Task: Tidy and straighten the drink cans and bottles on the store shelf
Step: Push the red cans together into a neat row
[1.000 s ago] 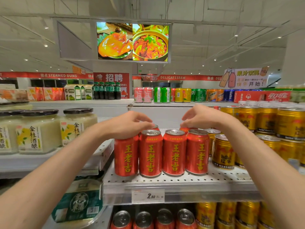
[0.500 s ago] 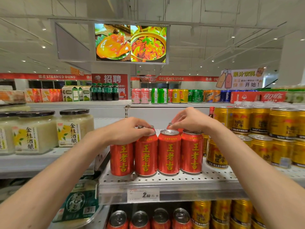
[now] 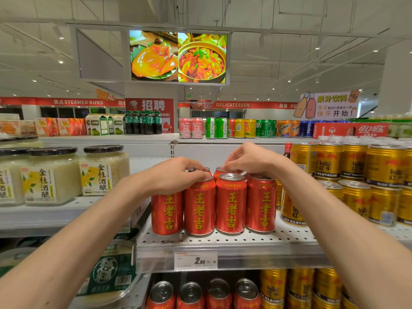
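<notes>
both hands (image 3: 178, 175) (image 3: 249, 160) rest curled atop the red cans (image 3: 230, 202), fingertips gripping rims behind, likely squaring the rows.

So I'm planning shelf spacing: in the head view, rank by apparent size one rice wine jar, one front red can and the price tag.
1. Rice wine jar, largest.
2. Front red can, though it sits nearer the camera, so true sizes are unsure.
3. Price tag, smallest.

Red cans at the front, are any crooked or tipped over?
Nothing stands out. The four front red cans stand upright in a close row on the shelf, labels forward. Both hands rest on their tops.
</notes>
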Demonstrator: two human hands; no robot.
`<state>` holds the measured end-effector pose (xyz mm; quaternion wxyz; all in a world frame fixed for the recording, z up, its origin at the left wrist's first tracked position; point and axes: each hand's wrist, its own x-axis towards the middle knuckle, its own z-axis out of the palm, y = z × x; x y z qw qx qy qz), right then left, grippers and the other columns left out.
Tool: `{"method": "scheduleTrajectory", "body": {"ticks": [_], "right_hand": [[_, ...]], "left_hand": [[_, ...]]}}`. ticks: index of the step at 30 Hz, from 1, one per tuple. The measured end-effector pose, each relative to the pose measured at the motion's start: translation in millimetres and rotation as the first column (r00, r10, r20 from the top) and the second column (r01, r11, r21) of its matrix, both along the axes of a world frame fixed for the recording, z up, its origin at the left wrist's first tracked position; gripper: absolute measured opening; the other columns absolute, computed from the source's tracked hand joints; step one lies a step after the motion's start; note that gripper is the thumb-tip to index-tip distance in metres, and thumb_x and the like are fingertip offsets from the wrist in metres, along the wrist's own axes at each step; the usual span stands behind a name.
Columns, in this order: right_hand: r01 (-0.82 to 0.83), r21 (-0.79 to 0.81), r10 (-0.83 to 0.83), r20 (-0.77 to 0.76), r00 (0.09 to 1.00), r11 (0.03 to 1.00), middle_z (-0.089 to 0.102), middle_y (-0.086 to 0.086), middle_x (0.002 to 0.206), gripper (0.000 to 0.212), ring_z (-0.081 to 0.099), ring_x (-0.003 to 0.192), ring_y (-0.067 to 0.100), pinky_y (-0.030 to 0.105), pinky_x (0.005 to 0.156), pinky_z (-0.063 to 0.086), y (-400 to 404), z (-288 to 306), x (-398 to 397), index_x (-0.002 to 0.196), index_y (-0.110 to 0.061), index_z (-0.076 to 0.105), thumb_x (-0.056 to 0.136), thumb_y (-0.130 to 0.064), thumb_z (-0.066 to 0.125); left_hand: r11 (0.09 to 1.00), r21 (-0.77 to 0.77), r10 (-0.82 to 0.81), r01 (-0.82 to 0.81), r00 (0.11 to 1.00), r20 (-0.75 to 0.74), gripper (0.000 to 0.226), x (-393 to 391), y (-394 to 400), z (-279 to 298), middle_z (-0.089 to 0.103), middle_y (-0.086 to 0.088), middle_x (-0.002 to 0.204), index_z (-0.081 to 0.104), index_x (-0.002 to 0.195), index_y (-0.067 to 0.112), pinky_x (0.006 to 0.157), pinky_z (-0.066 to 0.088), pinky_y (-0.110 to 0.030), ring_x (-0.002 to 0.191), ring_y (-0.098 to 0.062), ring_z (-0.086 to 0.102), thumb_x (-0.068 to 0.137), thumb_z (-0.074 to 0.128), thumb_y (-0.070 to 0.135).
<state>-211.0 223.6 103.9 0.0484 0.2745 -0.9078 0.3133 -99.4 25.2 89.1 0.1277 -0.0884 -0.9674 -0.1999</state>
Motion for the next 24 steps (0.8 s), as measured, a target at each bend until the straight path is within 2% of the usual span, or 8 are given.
{"method": "scheduleTrajectory", "body": {"ticks": [3, 8, 10, 13, 17, 20, 22, 24], "right_hand": [[0.005, 0.029, -0.006, 0.029, 1.000, 1.000, 0.077, -0.001, 0.096, 0.038, 0.072, 0.089, 0.016, 0.029, 0.067, 0.058, -1, -2, 0, 0.100, -0.019, 0.076, 0.081, -0.051, 0.080], [-0.009, 0.055, 0.011, -0.031, 0.999, 0.998, 0.076, -0.002, 0.101, 0.036, 0.070, 0.089, 0.013, 0.026, 0.065, 0.054, -4, -3, 3, 0.106, -0.020, 0.075, 0.086, -0.051, 0.074], [-0.003, 0.061, 0.007, -0.055, 0.998, 0.998, 0.075, -0.001, 0.106, 0.037, 0.069, 0.092, 0.012, 0.027, 0.069, 0.055, -2, -4, 6, 0.111, -0.020, 0.075, 0.091, -0.051, 0.068], [0.013, 0.046, -0.007, -0.135, 0.991, 0.999, 0.074, 0.001, 0.114, 0.039, 0.067, 0.098, 0.014, 0.030, 0.077, 0.053, 3, -6, 11, 0.118, -0.018, 0.073, 0.097, -0.049, 0.060], [-0.010, -0.092, -0.008, -0.192, 0.981, 0.996, 0.070, -0.003, 0.124, 0.040, 0.062, 0.107, 0.010, 0.025, 0.078, 0.047, 18, -12, 29, 0.125, -0.020, 0.069, 0.100, -0.048, 0.055], [0.004, -0.201, -0.049, -0.222, 0.974, 0.980, 0.063, -0.008, 0.134, 0.046, 0.056, 0.121, 0.008, 0.029, 0.094, 0.044, 34, -27, 44, 0.133, -0.024, 0.062, 0.099, -0.053, 0.053], [0.024, -0.268, -0.084, -0.214, 0.973, 0.963, 0.054, -0.008, 0.147, 0.057, 0.050, 0.133, 0.010, 0.034, 0.105, 0.043, 43, -45, 53, 0.143, -0.029, 0.051, 0.095, -0.060, 0.054], [0.040, -0.324, -0.100, -0.170, 0.980, 0.945, 0.041, -0.006, 0.157, 0.075, 0.045, 0.139, 0.012, 0.039, 0.108, 0.042, 50, -64, 62, 0.151, -0.035, 0.036, 0.087, -0.067, 0.058]], "left_hand": [[1.000, -0.010, 0.006, -0.006, 1.000, -0.013, 0.040, -1, -1, -1, 0.064, 0.009, 0.134, 0.065, 0.132, 0.031, 0.094, 0.042, -0.028, 0.118, -0.012, 0.058, 0.100, 0.052, 0.051], [0.999, -0.038, 0.029, -0.030, 0.999, -0.021, 0.040, -1, -1, -2, 0.066, 0.009, 0.134, 0.066, 0.131, 0.034, 0.104, 0.048, -0.038, 0.119, -0.015, 0.060, 0.099, 0.050, 0.054], [0.998, -0.049, 0.039, -0.040, 0.999, -0.035, 0.041, -1, -2, -4, 0.065, 0.010, 0.134, 0.065, 0.130, 0.036, 0.104, 0.049, -0.042, 0.119, -0.015, 0.060, 0.099, 0.049, 0.057], [0.992, -0.102, 0.067, -0.077, 0.993, -0.100, 0.043, -2, -2, -8, 0.065, 0.010, 0.134, 0.065, 0.129, 0.037, 0.101, 0.049, -0.038, 0.118, -0.015, 0.059, 0.098, 0.046, 0.060], [0.979, -0.156, 0.087, -0.134, 0.958, -0.275, 0.058, 0, -5, -18, 0.070, 0.008, 0.123, 0.071, 0.119, 0.031, 0.096, 0.051, -0.041, 0.111, -0.015, 0.062, 0.096, 0.035, 0.071], [0.980, -0.127, 0.098, -0.151, 0.931, -0.352, 0.078, 9, -11, -30, 0.070, 0.007, 0.114, 0.072, 0.113, 0.028, 0.094, 0.049, -0.040, 0.108, -0.015, 0.060, 0.086, 0.020, 0.080], [0.983, -0.084, 0.120, -0.166, 0.910, -0.397, 0.078, 16, -17, -39, 0.066, 0.008, 0.119, 0.070, 0.117, 0.028, 0.097, 0.047, -0.038, 0.113, -0.014, 0.057, 0.085, 0.023, 0.082], [0.978, -0.087, 0.139, -0.191, 0.897, -0.419, 0.075, 24, -19, -46, 0.062, 0.009, 0.128, 0.064, 0.125, 0.029, 0.102, 0.045, -0.037, 0.121, -0.012, 0.053, 0.084, 0.033, 0.084]]}}
